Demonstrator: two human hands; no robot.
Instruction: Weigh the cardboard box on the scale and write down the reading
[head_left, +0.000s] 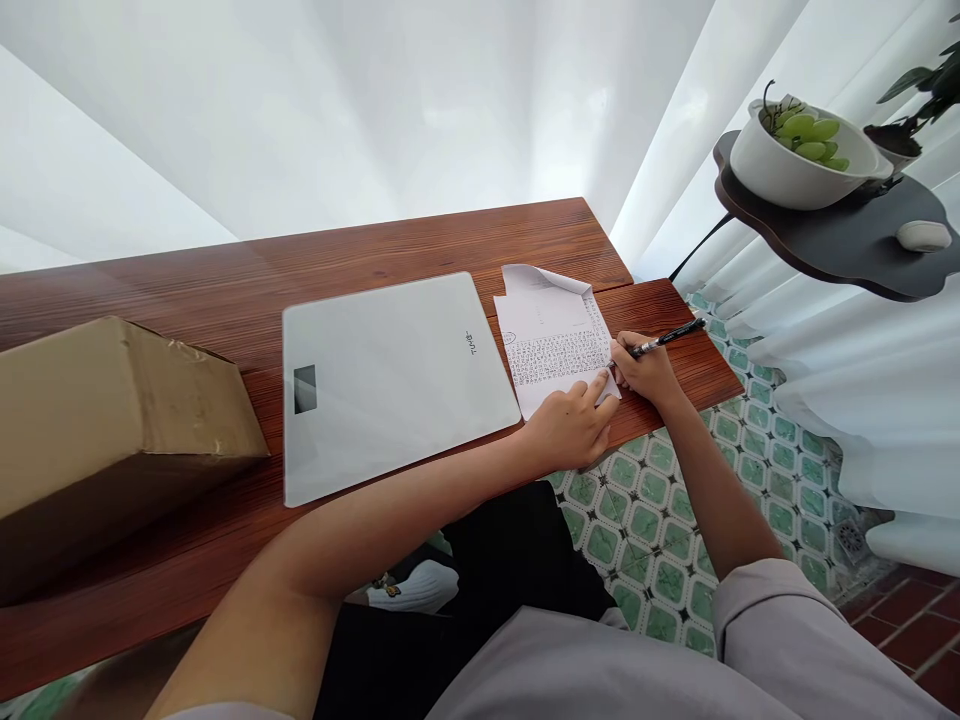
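White scale [382, 390], 9 o'clock of the paper [551, 312] on the surface [405, 243]; logo [471, 343] and dense script [559, 355] unreadable from here. Left hand [571, 425], 6 o'clock: fingers half-spread on paper. Right hand [646, 368], 4 o'clock: curled round black pen [669, 337], tail toward 2.
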